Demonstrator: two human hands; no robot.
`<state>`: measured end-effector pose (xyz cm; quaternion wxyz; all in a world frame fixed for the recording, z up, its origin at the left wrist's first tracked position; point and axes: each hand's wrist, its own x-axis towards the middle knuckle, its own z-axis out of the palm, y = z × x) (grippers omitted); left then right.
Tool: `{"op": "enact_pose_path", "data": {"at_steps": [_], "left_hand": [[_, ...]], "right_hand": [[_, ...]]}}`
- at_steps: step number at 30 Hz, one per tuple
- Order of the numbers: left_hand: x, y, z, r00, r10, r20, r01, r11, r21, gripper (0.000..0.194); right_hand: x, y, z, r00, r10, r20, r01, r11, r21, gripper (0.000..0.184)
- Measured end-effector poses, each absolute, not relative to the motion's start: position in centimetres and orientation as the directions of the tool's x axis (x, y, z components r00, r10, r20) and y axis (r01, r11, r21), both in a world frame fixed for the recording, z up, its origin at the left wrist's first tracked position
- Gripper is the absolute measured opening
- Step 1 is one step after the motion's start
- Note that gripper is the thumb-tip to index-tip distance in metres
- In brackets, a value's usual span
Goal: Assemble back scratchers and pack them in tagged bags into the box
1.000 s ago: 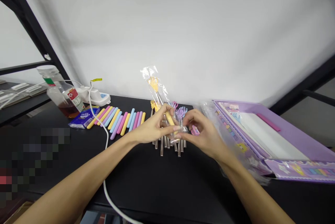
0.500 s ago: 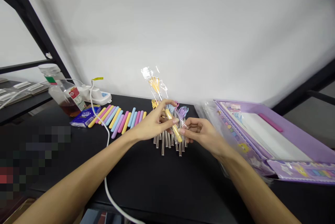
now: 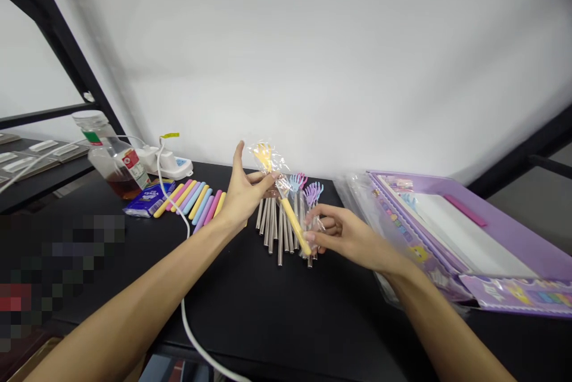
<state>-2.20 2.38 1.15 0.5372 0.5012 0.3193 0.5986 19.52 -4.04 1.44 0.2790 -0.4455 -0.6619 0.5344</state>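
A yellow back scratcher [image 3: 295, 224] with a claw-shaped head sits tilted inside a clear plastic sleeve [image 3: 279, 160]. My left hand [image 3: 251, 191] pinches it near the neck, just under the head, between thumb and fingers, with one finger raised. Near the bottom of its handle, my right hand [image 3: 333, 230] grips the sleeve, fingers closed. Behind and beneath both hands lie several metal rods [image 3: 270, 224]. Purple, blue and pink claw heads [image 3: 313, 191] show at their far ends. To the left, several coloured handles [image 3: 196, 203] lie in a row, partly hidden by my left hand.
A purple box [image 3: 429, 239] with clear wrapping stands at the right. A blue packet [image 3: 149, 198], a bottle of dark liquid [image 3: 117, 161] and a power strip [image 3: 179, 167] are at the left. A white cable [image 3: 184, 298] crosses the black table [image 3: 286, 316].
My left hand has slid up the wrapped back scratcher from the handle to near its head. The sleeve's top end is lower and crumpled. My right hand still holds the bottom end.
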Motion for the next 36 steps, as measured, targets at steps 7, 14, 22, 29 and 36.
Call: {"op": "enact_pose_path", "data": {"at_steps": [7,14,22,29,36], "left_hand": [[-1.3,1.3,2.8,0.313,0.92,0.236,-0.292,-0.143,0.946,0.049],[1.3,0.4,5.0,0.5,0.776,0.385,-0.096,-0.393,0.915,0.027],[2.3,0.0,6.5,0.577,0.676,0.458,-0.057,-0.526,0.848,0.02],[1.4,-0.6,6.4,0.619,0.641,0.453,-0.056,-0.54,0.84,0.029],[1.2,-0.9,6.4,0.643,0.616,0.455,-0.069,-0.545,0.835,0.031]], "right_hand": [[19.5,-4.0,1.3,-0.476,0.879,-0.021,0.388,0.189,-0.902,0.027],[20.1,-3.6,1.2,-0.225,0.941,0.254,0.28,0.312,-0.908,0.034],[19.8,-4.5,2.5,-0.205,0.879,0.43,0.282,0.474,-0.834,0.035],[20.1,-4.4,1.8,-0.293,0.814,0.501,0.38,0.581,-0.72,0.033],[20.0,-4.8,2.1,-0.309,0.764,0.566,0.376,0.645,-0.665,0.03]]}}
